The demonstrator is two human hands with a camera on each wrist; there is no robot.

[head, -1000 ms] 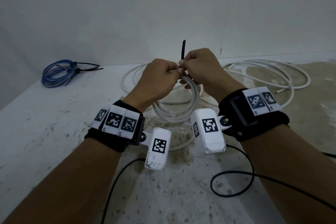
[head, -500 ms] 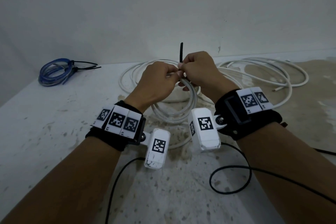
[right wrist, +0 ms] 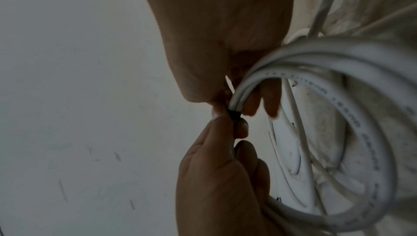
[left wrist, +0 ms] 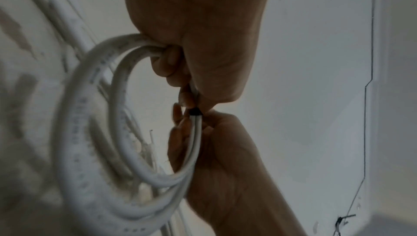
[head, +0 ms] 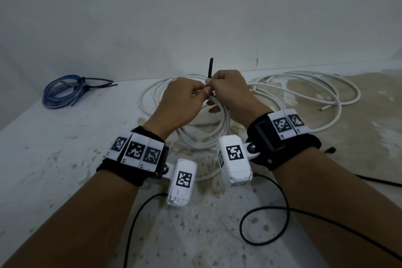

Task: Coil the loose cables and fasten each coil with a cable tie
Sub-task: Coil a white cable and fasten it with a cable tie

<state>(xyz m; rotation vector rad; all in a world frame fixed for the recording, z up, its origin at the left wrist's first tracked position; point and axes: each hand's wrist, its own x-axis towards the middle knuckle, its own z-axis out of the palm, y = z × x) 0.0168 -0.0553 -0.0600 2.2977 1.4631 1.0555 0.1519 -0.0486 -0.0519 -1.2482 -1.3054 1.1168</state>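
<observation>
A white cable coil [head: 219, 128] hangs between my two hands above the table. My left hand [head: 185, 100] curls its fingers round the coil's top strands [left wrist: 140, 43] and meets the right hand at the tie. My right hand [head: 228, 91] pinches a black cable tie [head: 210, 67] whose tail sticks straight up above the knuckles. Both wrist views show the tie's black band [left wrist: 195, 111] [right wrist: 233, 115] wrapped round the strands between the two sets of fingertips. The tie's head is hidden by the fingers.
A blue cable coil [head: 63, 91] bound with black ties lies at the far left near the wall. Loose white cable loops [head: 315, 93] spread across the back right. Black camera cords [head: 272, 224] trail over the speckled table [head: 65, 159] in front.
Both hands have drifted slightly to the left together, and both grips are unchanged. The tie's tail still points up.
</observation>
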